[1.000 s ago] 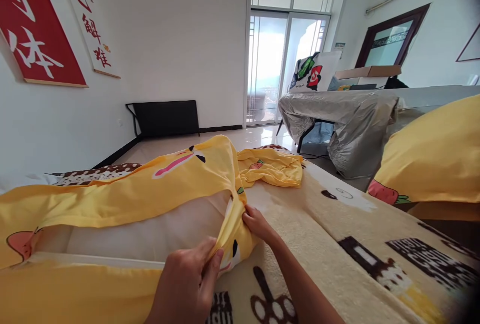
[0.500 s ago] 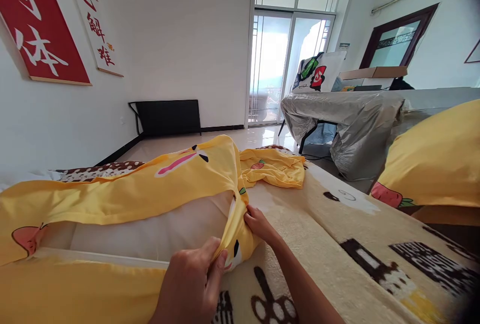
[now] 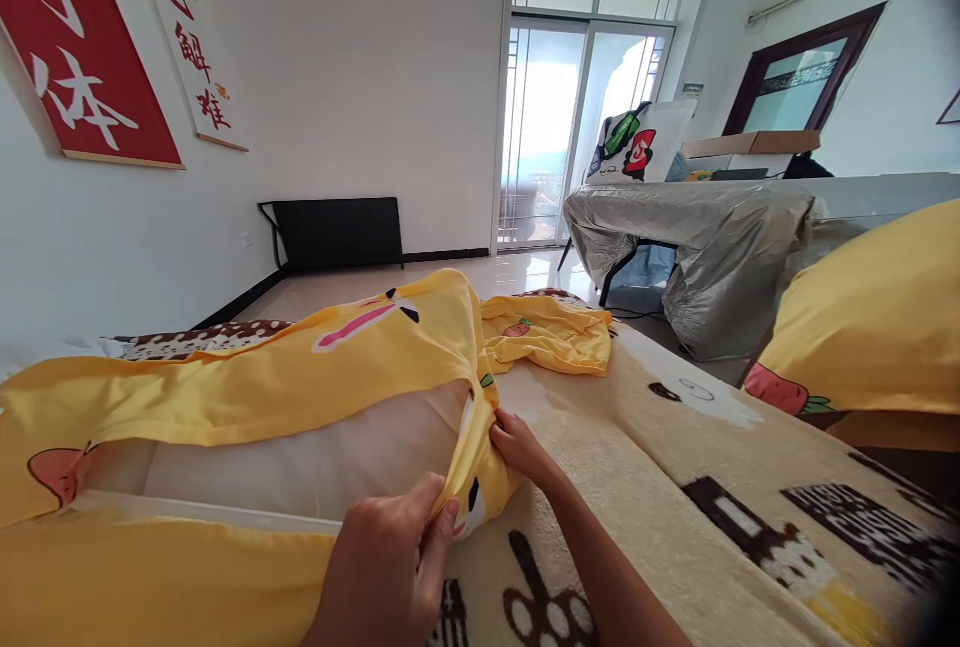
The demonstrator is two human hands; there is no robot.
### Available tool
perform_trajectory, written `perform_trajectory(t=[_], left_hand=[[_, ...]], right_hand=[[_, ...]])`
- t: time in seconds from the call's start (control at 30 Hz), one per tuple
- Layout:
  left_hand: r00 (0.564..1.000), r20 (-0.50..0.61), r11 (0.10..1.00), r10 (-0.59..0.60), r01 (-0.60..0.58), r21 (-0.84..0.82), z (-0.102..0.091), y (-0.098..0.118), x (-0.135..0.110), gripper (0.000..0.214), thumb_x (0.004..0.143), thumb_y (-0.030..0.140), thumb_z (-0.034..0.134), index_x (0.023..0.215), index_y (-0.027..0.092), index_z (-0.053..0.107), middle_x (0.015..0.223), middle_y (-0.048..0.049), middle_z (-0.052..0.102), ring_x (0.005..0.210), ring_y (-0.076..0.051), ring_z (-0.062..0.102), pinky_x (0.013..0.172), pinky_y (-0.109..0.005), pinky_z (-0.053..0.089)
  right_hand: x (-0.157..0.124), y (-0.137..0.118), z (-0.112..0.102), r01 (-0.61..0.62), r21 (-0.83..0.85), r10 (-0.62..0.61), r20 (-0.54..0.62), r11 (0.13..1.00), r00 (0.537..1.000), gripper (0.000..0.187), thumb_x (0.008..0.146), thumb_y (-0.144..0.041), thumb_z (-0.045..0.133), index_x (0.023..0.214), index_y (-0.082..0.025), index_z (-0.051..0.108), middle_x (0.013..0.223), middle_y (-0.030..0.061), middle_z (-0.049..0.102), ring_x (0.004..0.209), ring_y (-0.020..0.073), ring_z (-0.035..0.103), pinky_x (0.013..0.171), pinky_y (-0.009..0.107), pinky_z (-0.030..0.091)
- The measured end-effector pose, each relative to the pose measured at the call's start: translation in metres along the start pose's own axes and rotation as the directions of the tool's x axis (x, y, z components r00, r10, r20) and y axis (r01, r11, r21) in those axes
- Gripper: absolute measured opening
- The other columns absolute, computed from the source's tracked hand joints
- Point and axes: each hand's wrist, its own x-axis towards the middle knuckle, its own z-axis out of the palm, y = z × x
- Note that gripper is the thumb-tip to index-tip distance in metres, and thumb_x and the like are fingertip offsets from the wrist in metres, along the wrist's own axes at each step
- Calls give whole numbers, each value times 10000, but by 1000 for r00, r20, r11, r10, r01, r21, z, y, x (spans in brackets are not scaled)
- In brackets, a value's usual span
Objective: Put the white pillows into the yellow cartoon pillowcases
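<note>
A yellow pillowcase (image 3: 247, 397) with carrot and cartoon-face prints lies across the bed, its long side gaping. Through the gap shows a white pillow (image 3: 300, 457). My left hand (image 3: 386, 547) pinches the near edge of the opening by its right end, thumb and fingers closed on the cloth. Just beyond it, my right hand (image 3: 521, 447) grips the pillowcase's right end; its fingertips are partly hidden by the fabric. Behind them a crumpled yellow cloth (image 3: 551, 335) with a carrot print lies flat on the blanket.
A beige patterned blanket (image 3: 645, 517) covers the bed. At the right stands another yellow pillow (image 3: 877, 317). Beyond the bed are a table under grey plastic sheeting (image 3: 705, 237), bearing a bag (image 3: 637, 147) and a cardboard box (image 3: 750, 144), and a black folded panel (image 3: 337, 232) by the wall.
</note>
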Motion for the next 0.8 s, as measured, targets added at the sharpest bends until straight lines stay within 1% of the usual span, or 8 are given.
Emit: perform_trajectory(t=[0.3,0.4,0.47,0.57,0.63,0.67,0.73,0.8], left_hand=[[999,-40,1000,26,-26,15,4,-1,-1,271,901,249,386,656,216,497,488,37,530,412,-104,467,452,-228,267],[994,-87,998,69,-69,2,3,-5,0,270,906,246,399,662,214,511,497,40,539,424,-102,488,449,-221,284],[975,-175,990,138,-137,18,-3,-9,2,237,906,248,436,703,214,555,551,39,580,487,-103,531,497,-210,332],[887,-404,974,223,-188,125,-17,-16,6,148,882,241,515,761,218,597,631,37,608,590,-113,534,645,-223,380],[814,-537,973,222,-152,172,-28,-19,8,113,865,238,543,771,217,601,657,33,600,637,-123,516,711,-244,380],[786,-590,981,184,-113,154,-32,-20,9,113,862,245,544,770,215,601,677,27,598,666,-128,516,732,-248,383],[730,-683,999,31,-1,45,-41,-18,9,125,860,281,533,790,208,607,753,8,604,744,-139,534,779,-252,404],[638,-753,987,-159,116,-110,-51,-14,8,162,844,336,533,824,201,621,827,-10,616,807,-153,555,813,-263,428]], right_hand=[[-1,-2,2,-13,4,14,-57,1000,998,128,708,-206,404,676,-188,526,767,54,673,699,174,557,630,253,387],[-2,-6,7,-60,2,59,-157,998,986,128,704,-207,393,615,-192,485,687,60,647,633,163,514,589,256,345],[-5,-15,10,-95,11,95,-241,995,966,145,715,-217,370,607,-193,465,646,64,621,600,158,479,569,265,317],[-12,-42,10,-89,72,107,-311,993,944,187,737,-250,336,640,-187,483,626,46,596,588,152,460,555,265,316],[-22,-67,10,-29,203,99,-347,979,933,209,744,-287,337,652,-186,496,616,28,573,591,150,454,541,258,336],[-29,-80,10,14,276,93,-370,961,924,215,744,-302,340,653,-187,498,615,23,561,597,151,454,535,257,348],[-47,-100,14,109,377,63,-415,920,908,235,753,-321,331,654,-194,502,617,24,540,613,161,461,540,266,379],[-70,-109,24,184,366,2,-453,912,891,292,788,-345,300,715,-199,542,668,49,557,673,192,499,594,300,430]])
